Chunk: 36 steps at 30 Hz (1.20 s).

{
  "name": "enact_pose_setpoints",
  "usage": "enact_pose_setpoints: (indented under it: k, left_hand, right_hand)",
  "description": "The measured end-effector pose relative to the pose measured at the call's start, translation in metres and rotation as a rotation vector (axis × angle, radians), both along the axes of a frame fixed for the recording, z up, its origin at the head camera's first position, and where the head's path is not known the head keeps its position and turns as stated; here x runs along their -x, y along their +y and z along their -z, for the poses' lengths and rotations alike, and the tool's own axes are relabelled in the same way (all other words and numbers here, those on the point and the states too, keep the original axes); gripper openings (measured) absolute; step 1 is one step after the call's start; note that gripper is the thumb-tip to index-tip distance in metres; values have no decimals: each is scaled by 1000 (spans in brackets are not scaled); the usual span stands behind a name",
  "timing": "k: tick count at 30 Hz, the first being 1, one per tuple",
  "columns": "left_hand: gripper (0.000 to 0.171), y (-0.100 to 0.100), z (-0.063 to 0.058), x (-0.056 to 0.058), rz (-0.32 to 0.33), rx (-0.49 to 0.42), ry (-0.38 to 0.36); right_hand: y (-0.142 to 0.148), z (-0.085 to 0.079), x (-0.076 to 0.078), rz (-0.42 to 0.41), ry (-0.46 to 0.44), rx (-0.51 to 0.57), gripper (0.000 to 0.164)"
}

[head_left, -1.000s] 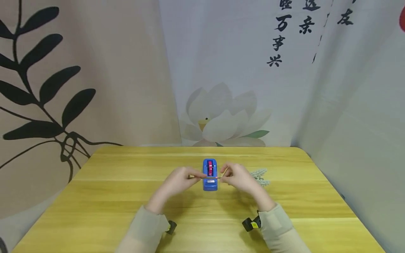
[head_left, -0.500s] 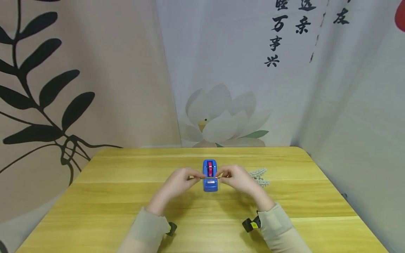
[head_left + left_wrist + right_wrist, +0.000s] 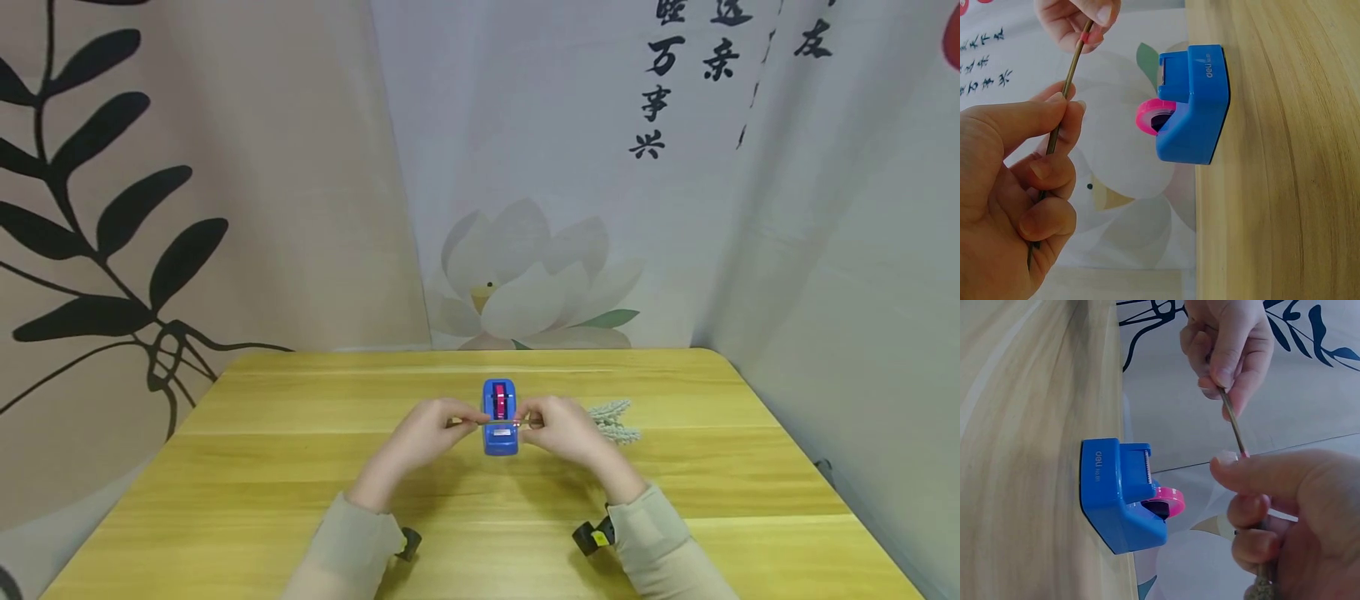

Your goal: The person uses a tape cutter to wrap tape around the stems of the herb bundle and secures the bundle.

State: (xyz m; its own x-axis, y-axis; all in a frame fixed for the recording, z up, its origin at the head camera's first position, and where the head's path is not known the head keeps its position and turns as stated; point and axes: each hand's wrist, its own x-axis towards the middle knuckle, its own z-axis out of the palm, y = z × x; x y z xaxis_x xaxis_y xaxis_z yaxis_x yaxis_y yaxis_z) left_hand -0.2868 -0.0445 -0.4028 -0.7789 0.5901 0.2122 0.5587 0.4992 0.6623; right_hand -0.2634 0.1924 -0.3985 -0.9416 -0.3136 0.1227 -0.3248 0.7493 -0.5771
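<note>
A thin brown stem [image 3: 1072,70] is held level between both hands, above a blue tape dispenser [image 3: 501,442]. My left hand [image 3: 430,429] pinches the stem between thumb and forefinger, its other fingers curled along it. My right hand [image 3: 562,429] grips the stem's other part, thumb and forefinger at a band of pink tape [image 3: 1084,37] around it. Beyond the right hand, pale green sprigs [image 3: 617,421] stick out; in the right wrist view a fuzzy tip [image 3: 1263,589] shows below the palm. The dispenser carries a pink tape roll [image 3: 1172,501].
Both hands are over a wooden table [image 3: 262,467]. Behind its far edge hangs a printed cloth [image 3: 300,208] with leaves, a lotus and writing. A black wrist camera [image 3: 592,537] sits at the right cuff, another [image 3: 408,544] at the left.
My right thumb and forefinger have come closer to the stem at the pink band, and the right hand sits slightly lower. The left hand and the dispenser look almost unchanged.
</note>
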Motion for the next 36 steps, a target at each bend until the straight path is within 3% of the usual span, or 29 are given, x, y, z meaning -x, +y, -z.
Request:
enact_pose_setpoints:
  k: [10,26,36]
  left_hand:
    - [20,0,0,0,-1,-9,6]
    - [21,-1,-1,1,6,-4,19]
    - [20,-2,2,2,-9,17,63]
  right_hand:
    - [-1,4,1,21,60,20,5]
    - [2,2,3,-24,39,55,6]
    - [4,1,3,-54,32,96,16]
